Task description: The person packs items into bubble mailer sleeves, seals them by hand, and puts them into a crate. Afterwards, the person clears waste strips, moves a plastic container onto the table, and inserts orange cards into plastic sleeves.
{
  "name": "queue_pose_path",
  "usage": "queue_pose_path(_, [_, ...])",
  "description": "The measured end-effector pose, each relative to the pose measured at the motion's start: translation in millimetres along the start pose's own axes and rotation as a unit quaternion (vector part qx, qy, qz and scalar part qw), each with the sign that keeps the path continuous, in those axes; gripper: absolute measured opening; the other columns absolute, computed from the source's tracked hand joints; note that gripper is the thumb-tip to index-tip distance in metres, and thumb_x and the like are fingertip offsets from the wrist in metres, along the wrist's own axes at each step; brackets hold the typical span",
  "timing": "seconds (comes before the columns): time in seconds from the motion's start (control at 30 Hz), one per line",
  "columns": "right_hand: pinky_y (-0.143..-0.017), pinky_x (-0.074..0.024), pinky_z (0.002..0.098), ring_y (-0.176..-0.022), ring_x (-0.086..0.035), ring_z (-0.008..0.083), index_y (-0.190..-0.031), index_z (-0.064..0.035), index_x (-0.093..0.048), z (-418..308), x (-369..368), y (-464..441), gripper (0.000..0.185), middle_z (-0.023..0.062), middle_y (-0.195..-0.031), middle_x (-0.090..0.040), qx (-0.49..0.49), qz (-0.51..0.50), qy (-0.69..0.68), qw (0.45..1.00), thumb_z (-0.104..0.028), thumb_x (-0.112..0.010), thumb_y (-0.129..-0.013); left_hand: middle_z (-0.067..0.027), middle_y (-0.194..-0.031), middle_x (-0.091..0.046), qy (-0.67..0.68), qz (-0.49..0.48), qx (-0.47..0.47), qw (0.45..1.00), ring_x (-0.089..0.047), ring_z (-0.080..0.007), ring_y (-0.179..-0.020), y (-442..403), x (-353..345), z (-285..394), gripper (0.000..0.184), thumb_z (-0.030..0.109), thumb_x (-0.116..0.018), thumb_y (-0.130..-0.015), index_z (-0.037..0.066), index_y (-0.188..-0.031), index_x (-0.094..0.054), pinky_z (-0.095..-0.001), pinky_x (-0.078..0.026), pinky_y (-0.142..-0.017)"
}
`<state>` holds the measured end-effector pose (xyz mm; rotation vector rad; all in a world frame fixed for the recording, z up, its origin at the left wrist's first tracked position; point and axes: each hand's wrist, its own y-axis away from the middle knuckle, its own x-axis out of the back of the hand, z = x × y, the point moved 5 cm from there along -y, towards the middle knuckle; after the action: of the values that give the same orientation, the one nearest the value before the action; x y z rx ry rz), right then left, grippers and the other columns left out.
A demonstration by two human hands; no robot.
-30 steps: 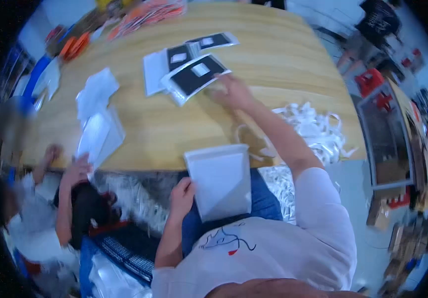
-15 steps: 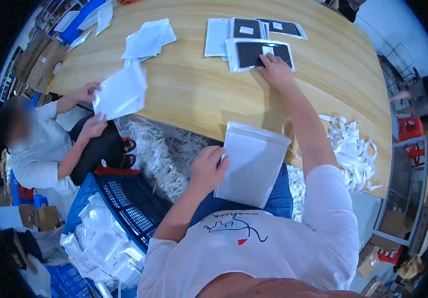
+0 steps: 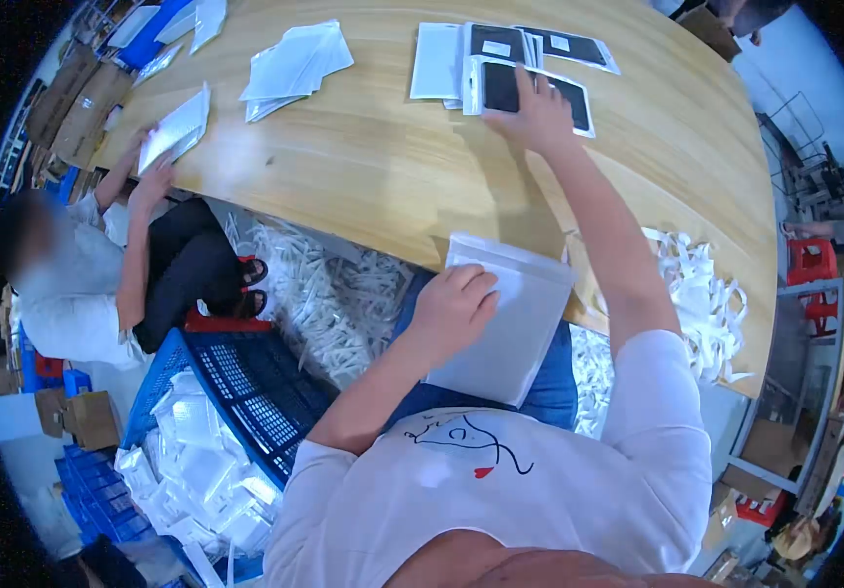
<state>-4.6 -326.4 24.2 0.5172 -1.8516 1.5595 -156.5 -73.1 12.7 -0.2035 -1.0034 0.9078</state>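
My right hand point(image 3: 539, 113) reaches across the table and rests on a black-faced packet with a pale border point(image 3: 577, 106). Its fingers are spread over the packet, hiding the label area. Close behind lie more black-faced packets with small white labels point(image 3: 496, 47) and a stack of white packets point(image 3: 435, 64). On my lap, against the table edge, lies a white flat bag or packet point(image 3: 515, 338) with a flap strip along its far end. My left hand point(image 3: 456, 309) is above its left side, fingers curled in; anything between them is hidden.
A co-worker point(image 3: 79, 255) at the left holds a white packet point(image 3: 175, 129). White packets point(image 3: 296, 64) lie fanned on the table point(image 3: 363, 167). A blue crate point(image 3: 255, 392) with white packets stands left of me. White strips point(image 3: 701, 304) heap at the right edge.
My left hand has moved right over the white packet, its fingers curling. My right hand has shifted on the black-faced packet, covering its label. The co-worker's packet has moved left and away.
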Motion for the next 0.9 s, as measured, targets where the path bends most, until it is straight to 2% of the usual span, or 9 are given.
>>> queue_pose_path(0.13, [-0.076,-0.0504,0.0422,-0.093,-0.062,0.0326,-0.131,-0.0195,-0.045,-11,-34,4,0.044,0.0115,-0.113,-0.061,-0.031,-0.22,0.073,0.972,-0.032,-0.05,-0.089,-0.0068,-0.099,-0.059,-0.118,-0.001,-0.105,0.988,-0.059,-0.025,-0.079,-4,-6,2,0.015,0.014,-0.061,-0.079,0.006,-0.092,-0.062,-0.0326,-0.049,-0.069])
queue_pose_path(0.2, [-0.075,-0.05,0.0425,-0.091,-0.061,0.0326,-0.125,-0.0191,-0.051,5,-37,-7,0.039,0.0105,-0.11,-0.062,-0.028,-0.243,0.044,0.969,-0.029,-0.049,-0.087,-0.0069,-0.098,-0.059,-0.118,-0.014,-0.069,0.991,-0.059,-0.0252,-0.078,-3,-11,-10,0.013,0.013,-0.06,-0.079,0.006,-0.09,-0.062,-0.0329,-0.049,-0.068])
queue_pose_path(0.3, [-0.063,-0.0493,0.0365,-0.069,-0.061,0.0278,-0.107,-0.0094,-0.062,23,40,-23,0.026,0.0097,-0.087,-0.065,-0.026,-0.002,-0.116,0.993,-0.024,-0.054,-0.087,-0.0072,-0.093,-0.058,-0.092,-0.06,0.032,0.993,-0.059,-0.0258,-0.074,2,-29,-26,0.01,0.013,-0.059,-0.078,0.006,-0.085,-0.06,-0.0338,-0.049,-0.066])
queue_pose_path(0.33, [-0.066,-0.0474,0.0322,-0.071,-0.06,0.0229,-0.106,-0.0061,-0.06,40,59,-25,0.027,0.0081,-0.087,-0.064,-0.105,-0.037,-0.235,0.966,-0.025,-0.058,-0.086,-0.0072,-0.093,-0.058,-0.084,-0.062,0.037,0.994,-0.059,-0.0258,-0.074,1,-32,-28,0.01,0.013,-0.059,-0.078,0.006,-0.085,-0.06,-0.0338,-0.049,-0.066])
queue_pose_path(0.4, [-0.071,-0.0433,0.0226,-0.076,-0.056,0.0123,-0.101,0.0,-0.06,50,124,-16,0.025,0.0068,-0.085,-0.062,-0.272,-0.095,-0.322,0.902,-0.019,-0.066,-0.086,-0.0072,-0.091,-0.057,-0.105,-0.087,0.019,0.99,-0.058,-0.0259,-0.073,-5,-36,-30,0.009,0.013,-0.059,-0.078,0.007,-0.084,-0.059,-0.0343,-0.049,-0.064])
queue_pose_path(0.47, [-0.074,-0.045,0.0241,-0.08,-0.059,0.0147,-0.1,0.0009,-0.06,65,158,7,0.018,0.0092,-0.089,-0.063,-0.216,0.051,-0.601,0.767,-0.01,-0.065,-0.086,-0.0071,-0.088,-0.056,-0.127,-0.112,-0.004,0.985,-0.058,-0.026,-0.071,-8,-35,-28,0.007,0.013,-0.059,-0.078,0.007,-0.083,-0.058,-0.0348,-0.048,-0.062])
queue_pose_path(0.53, [-0.078,-0.047,0.0269,-0.085,-0.061,0.0172,-0.105,0.0015,-0.059,62,201,31,0.02,0.0116,-0.097,-0.064,-0.254,0.096,-0.679,0.682,-0.001,-0.062,-0.086,-0.007,-0.088,-0.056,-0.106,-0.127,0.002,0.986,-0.058,-0.0259,-0.071,-8,-27,-20,0.008,0.013,-0.059,-0.079,0.008,-0.084,-0.059,-0.0348,-0.048,-0.061])
queue_pose_path(0.67, [-0.083,-0.047,0.0277,-0.089,-0.061,0.0176,-0.111,0.0022,-0.057,36,244,74,0.024,0.0131,-0.102,-0.064,-0.332,0.082,-0.664,0.665,0.004,-0.057,-0.087,-0.0068,-0.087,-0.056,-0.061,-0.163,0.012,0.985,-0.058,-0.0257,-0.071,-11,-5,1,0.009,0.011,-0.059,-0.079,0.008,-0.087,-0.06,-0.0349,-0.047,-0.058])
queue_pose_path(0.9, [-0.086,-0.0458,0.0287,-0.092,-0.061,0.0176,-0.115,0.0004,-0.055,21,242,129,0.028,0.0128,-0.106,-0.063,-0.295,0.005,-0.691,0.66,0.005,-0.053,-0.087,-0.0076,-0.091,-0.061,0.048,-0.157,0.021,0.986,-0.058,-0.026,-0.073,12,41,39,0.017,0.009,-0.06,-0.081,0.004,-0.096,-0.061,-0.0307,-0.047,-0.066])
